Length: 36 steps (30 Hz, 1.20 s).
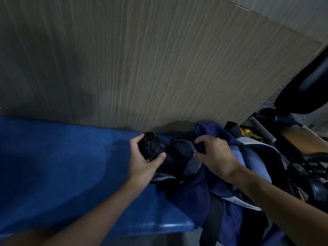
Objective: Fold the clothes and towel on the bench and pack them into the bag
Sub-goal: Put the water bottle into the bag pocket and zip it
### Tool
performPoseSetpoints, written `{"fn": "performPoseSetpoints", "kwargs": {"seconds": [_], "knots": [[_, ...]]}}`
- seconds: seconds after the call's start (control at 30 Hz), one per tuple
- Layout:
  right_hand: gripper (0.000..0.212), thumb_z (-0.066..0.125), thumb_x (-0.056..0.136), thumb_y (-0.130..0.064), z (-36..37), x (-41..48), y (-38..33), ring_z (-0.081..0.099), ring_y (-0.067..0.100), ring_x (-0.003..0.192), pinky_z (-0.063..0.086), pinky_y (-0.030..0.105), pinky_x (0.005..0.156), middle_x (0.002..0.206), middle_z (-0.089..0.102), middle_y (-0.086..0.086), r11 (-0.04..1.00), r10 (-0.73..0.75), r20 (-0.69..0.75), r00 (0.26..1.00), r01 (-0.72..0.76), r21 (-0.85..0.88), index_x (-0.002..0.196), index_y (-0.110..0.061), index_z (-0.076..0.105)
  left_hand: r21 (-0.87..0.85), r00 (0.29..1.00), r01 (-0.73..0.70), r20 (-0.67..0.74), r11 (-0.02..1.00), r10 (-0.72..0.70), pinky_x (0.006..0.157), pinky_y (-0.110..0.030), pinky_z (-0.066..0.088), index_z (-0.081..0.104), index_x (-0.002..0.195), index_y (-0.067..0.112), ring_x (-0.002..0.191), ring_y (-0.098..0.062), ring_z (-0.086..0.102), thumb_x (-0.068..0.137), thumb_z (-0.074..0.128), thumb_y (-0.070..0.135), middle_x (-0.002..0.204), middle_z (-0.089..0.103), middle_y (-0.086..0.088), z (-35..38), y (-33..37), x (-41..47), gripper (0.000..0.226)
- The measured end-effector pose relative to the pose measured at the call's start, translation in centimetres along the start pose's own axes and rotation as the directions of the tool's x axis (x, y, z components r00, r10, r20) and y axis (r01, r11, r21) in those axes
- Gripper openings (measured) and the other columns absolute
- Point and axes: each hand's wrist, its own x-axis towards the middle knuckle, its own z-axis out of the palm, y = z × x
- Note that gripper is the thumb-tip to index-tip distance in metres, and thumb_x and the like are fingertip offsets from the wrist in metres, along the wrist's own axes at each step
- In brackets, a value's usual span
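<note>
Bench [62, 166]: left hand [143, 162] grips bottle [152, 148], right hand [214, 155] pinches bag [195, 192].

Both forearms are extended forward, bare. The left hand [142, 164] is curled round a black container [152, 147]; the right hand [215, 157], just right, is pinched on the bag [193, 194] rim.

The left hand [143, 157] grips a black bottle [152, 146] by its upper end, and the bottle's lower part points into the open mouth of a navy and light-blue bag [230, 201]. The right hand [215, 155] pinches dark fabric at the bag's rim. The bag lies on the right end of a blue bench [71, 166] against a wood-grain wall [142, 59] — dark metal equipment [301, 157] stands just beside it.
</note>
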Motion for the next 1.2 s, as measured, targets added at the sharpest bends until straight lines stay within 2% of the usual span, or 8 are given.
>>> {"fn": "performPoseSetpoints", "kwargs": {"seconds": [0.07, 0.3, 0.5, 0.7, 0.83, 0.97, 1.1, 1.2], "knots": [[0.034, 0.076, 0.083, -0.015, -0.3, 0.1, -0.4, 0.045, 0.000, 0.067, 0.036, 0.004, 0.060, 0.076, 0.046, -0.019, 1.000, -0.028, -0.015, 0.999, 0.028, 0.010, 0.115, -0.015, 0.065, 0.008, 1.000, 0.011, 0.006, 1.000, -0.011, 0.075, -0.015, 0.054, 0.040, 0.128, 0.029, 0.089, 0.002, 0.068, 0.078, 0.080, 0.000, 0.110, 0.063, 0.005, 0.0, -0.2, -0.1, 0.070], [0.030, 0.073, 0.084, -0.011, -1.9, 0.0, -1.1, 0.042, -0.007, 0.066, 0.035, 0.001, 0.063, 0.075, 0.040, -0.023, 0.996, -0.089, -0.039, 0.995, 0.088, -0.022, 0.112, -0.014, 0.067, 0.032, 0.996, 0.086, -0.003, 0.996, -0.086, 0.076, -0.011, 0.052, 0.034, 0.133, 0.031, 0.088, 0.005, 0.068, 0.077, 0.083, 0.008, 0.114, 0.062, 0.009, 0.1, -1.1, -0.1, 0.079], [0.026, 0.073, 0.082, -0.008, -3.0, -0.4, -0.9, 0.045, 0.001, 0.062, 0.037, 0.007, 0.061, 0.069, 0.043, -0.016, 0.995, -0.098, -0.086, 0.991, 0.096, -0.032, 0.108, -0.012, 0.068, 0.081, 0.994, 0.110, 0.010, 0.991, -0.111, 0.081, -0.013, 0.050, 0.033, 0.132, 0.033, 0.088, 0.010, 0.065, 0.078, 0.083, 0.013, 0.110, 0.063, 0.014, -0.1, -1.2, -0.4, 0.076], [0.024, 0.073, 0.081, -0.008, -3.7, -0.3, -1.0, 0.048, 0.003, 0.063, 0.038, 0.010, 0.061, 0.072, 0.052, -0.012, 0.994, -0.104, -0.127, 0.987, 0.097, -0.057, 0.104, -0.014, 0.068, 0.138, 0.993, 0.117, 0.005, 0.983, -0.119, 0.096, -0.033, 0.054, 0.037, 0.129, 0.039, 0.098, -0.003, 0.067, 0.075, 0.084, 0.014, 0.115, 0.067, 0.005, -0.3, -1.9, 0.0, 0.075], [0.023, 0.073, 0.083, -0.011, -3.2, 0.0, -1.4, 0.046, 0.001, 0.066, 0.038, 0.008, 0.063, 0.075, 0.047, -0.016, 0.993, -0.111, -0.118, 0.987, 0.108, -0.038, 0.105, -0.015, 0.067, 0.233, 0.996, 0.075, 0.023, 0.970, -0.083, 0.100, -0.019, 0.043, 0.038, 0.142, 0.031, 0.114, -0.007, 0.055, 0.076, 0.082, 0.012, 0.132, 0.044, 0.002, -0.5, -1.9, -0.1, 0.082], [0.026, 0.074, 0.083, -0.012, -2.2, 0.1, -1.8, 0.045, 0.003, 0.067, 0.035, 0.011, 0.062, 0.074, 0.045, -0.014, 0.993, -0.113, -0.111, 0.987, 0.110, -0.031, 0.108, -0.015, 0.067, 0.263, 0.996, 0.081, 0.009, 0.961, -0.086, 0.095, -0.015, 0.035, 0.039, 0.148, 0.024, 0.117, -0.006, 0.048, 0.094, 0.066, 0.028, 0.135, 0.031, 0.005, -0.6, -1.1, 0.1, 0.060], [0.028, 0.073, 0.082, -0.012, -2.0, 0.2, -1.6, 0.042, 0.006, 0.071, 0.029, 0.014, 0.065, 0.077, 0.045, -0.013, 0.994, -0.105, -0.104, 0.989, 0.102, -0.041, 0.109, -0.015, 0.067, 0.292, 0.997, 0.063, 0.024, 0.954, -0.073, 0.091, -0.018, 0.039, 0.054, 0.130, 0.023, 0.117, -0.013, 0.054, 0.097, 0.060, 0.028, 0.125, 0.048, 0.006, -1.2, -1.9, 0.2, 0.033], [0.028, 0.072, 0.083, -0.010, -2.1, 0.3, -1.9, 0.043, 0.003, 0.068, 0.031, 0.014, 0.063, 0.076, 0.043, -0.016, 0.993, -0.113, -0.082, 0.990, 0.109, -0.051, 0.110, -0.015, 0.067, 0.314, 0.996, 0.055, 0.044, 0.948, -0.072, 0.090, -0.034, 0.051, 0.055, 0.109, 0.024, 0.104, -0.016, 0.062, 0.095, 0.063, 0.021, 0.110, 0.064, 0.002, -1.7, -2.7, 0.1, 0.017]]}}
